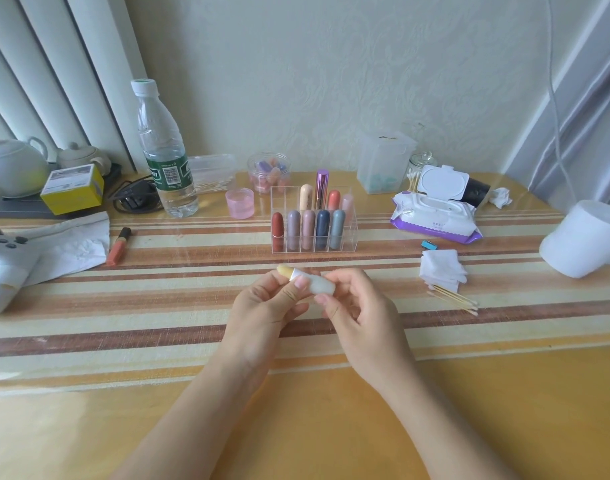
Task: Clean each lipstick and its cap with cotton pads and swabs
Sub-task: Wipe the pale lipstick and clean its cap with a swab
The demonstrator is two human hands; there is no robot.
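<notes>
Striped cloth (123, 323) is covering the wooden table (296, 427). Above its middle the left hand (265, 306) is pinching a pale lipstick (314, 285) near its yellow end, while the right hand (359, 306) is curling its fingers round the white end, perhaps the cap. Just beyond, a clear organizer (282, 199) is holding more lipsticks (277, 225) upright. To the right, cotton pads (442, 268) and swabs (452, 299) are lying near a wipes pack (435, 220).
</notes>
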